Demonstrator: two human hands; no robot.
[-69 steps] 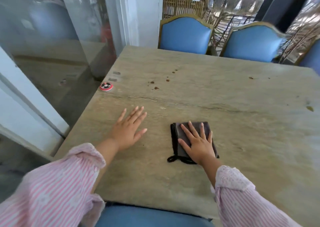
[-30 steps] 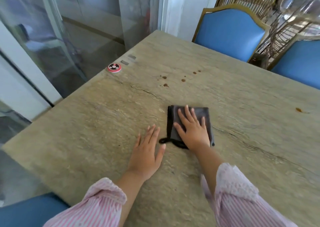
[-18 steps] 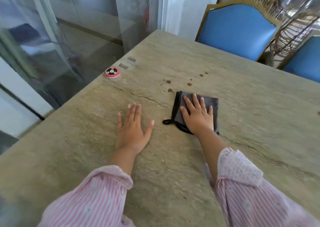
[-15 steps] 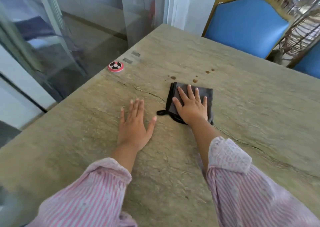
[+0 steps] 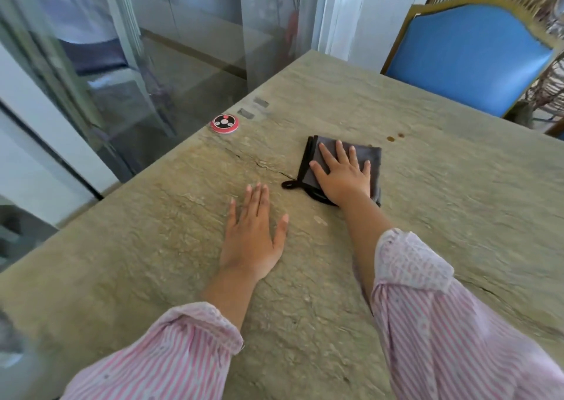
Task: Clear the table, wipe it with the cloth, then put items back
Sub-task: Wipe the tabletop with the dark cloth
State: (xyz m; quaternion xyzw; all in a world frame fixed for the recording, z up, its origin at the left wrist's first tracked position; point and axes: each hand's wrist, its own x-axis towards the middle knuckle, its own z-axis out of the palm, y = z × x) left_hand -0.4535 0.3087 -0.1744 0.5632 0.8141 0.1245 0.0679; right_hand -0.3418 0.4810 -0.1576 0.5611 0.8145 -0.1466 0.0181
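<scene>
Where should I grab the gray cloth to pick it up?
Probably pinch the black loop sticking out at the near left corner of the cloth, coming from the left. The cloth lies folded flat on the table under the right hand, so the loop is the easiest free part.

Bright daylight – edges blurred, perhaps warped.
</scene>
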